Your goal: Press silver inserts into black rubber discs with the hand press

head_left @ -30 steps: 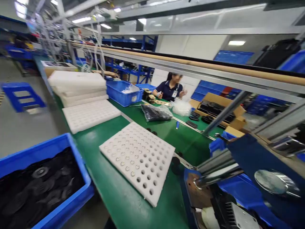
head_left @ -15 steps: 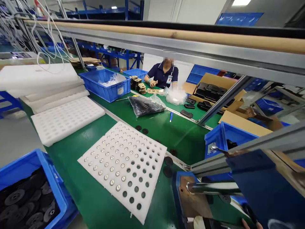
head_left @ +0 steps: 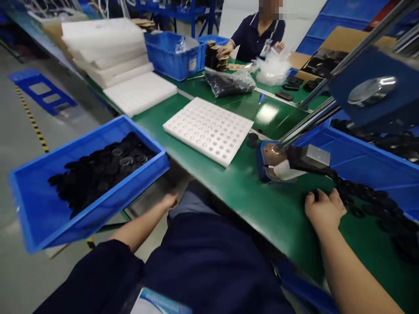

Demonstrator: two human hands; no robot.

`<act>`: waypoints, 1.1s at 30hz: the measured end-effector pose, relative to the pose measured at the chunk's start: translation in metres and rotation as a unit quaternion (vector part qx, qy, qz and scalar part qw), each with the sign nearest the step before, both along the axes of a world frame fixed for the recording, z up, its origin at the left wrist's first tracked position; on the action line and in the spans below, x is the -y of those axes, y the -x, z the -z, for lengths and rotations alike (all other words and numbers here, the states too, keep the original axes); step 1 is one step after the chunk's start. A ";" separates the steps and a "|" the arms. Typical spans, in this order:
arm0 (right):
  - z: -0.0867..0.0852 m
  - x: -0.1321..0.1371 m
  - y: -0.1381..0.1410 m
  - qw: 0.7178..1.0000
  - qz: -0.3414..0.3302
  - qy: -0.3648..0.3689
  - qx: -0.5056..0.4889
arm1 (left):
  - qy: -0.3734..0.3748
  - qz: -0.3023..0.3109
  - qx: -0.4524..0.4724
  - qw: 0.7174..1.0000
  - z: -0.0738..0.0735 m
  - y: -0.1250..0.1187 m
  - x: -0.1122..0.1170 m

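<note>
My right hand rests on the green table, fingers curled over small black discs that trail to the right; what it grips is hidden. My left hand lies low by my knee, just under the corner of a blue bin filled with black round parts; its fingers are hidden. A white foam tray with rows of holes lies ahead on the table. A small press fixture stands just beyond my right hand.
A co-worker sits across the table with bags and cardboard boxes. Stacked white foam trays and a blue bin stand at the far left. A large blue bin is to the right.
The view has dropped downward and back. My two hands and lap have come into sight, and the blue bin of black parts now sits at the left.
</note>
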State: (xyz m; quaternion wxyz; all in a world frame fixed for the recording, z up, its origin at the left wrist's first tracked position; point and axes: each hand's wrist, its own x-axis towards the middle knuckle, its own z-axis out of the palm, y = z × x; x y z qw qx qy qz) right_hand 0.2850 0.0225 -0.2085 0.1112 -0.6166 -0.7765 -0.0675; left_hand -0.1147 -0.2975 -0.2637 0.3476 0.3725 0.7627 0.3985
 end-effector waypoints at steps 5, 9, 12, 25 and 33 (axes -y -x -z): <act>-0.009 0.022 0.002 0.999 -0.031 0.007 -0.012 | 0.024 -0.039 -0.005 0.999 -0.009 0.001 0.007; -0.013 0.033 0.009 0.999 -0.045 -0.004 -0.022 | -0.082 0.009 -0.076 0.994 -0.054 -0.007 -0.021; -0.009 0.040 0.007 0.999 -0.046 -0.007 -0.024 | -0.150 0.047 -0.153 0.976 -0.083 -0.013 -0.052; 0.006 0.048 -0.013 0.994 -0.037 0.000 -0.101 | -0.168 0.024 -0.443 0.880 -0.075 -0.013 -0.161; -0.005 0.055 -0.008 0.995 -0.015 -0.012 -0.094 | -0.234 0.036 -0.524 0.818 -0.049 0.001 -0.166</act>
